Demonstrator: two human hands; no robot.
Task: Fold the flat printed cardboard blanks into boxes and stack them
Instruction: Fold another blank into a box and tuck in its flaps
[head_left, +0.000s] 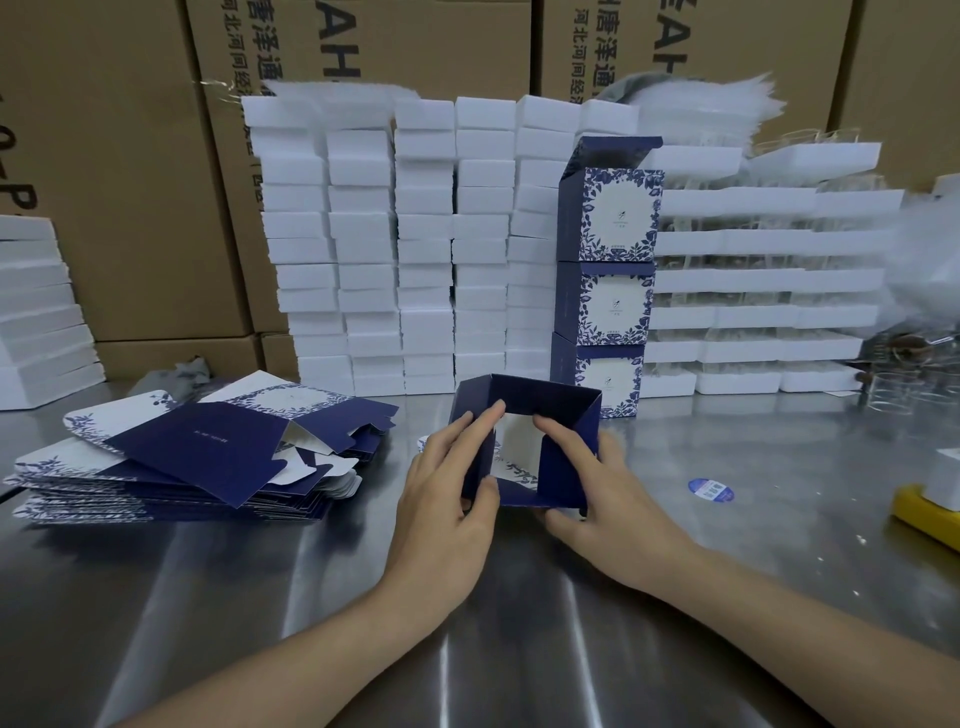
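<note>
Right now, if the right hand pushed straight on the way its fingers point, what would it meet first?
The right hand already grips the half-folded navy cardboard box; beyond it, probably the stack of three finished navy-and-white floral boxes, though depth is unclear.

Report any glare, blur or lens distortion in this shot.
Head view: overhead light throws streaky glare across the steel table; wide-angle bending bows the brown cartons and leans the stack of folded boxes; the plastic bags at the right edge look smeared; both hands and the half-folded box are fairly sharp.
</note>
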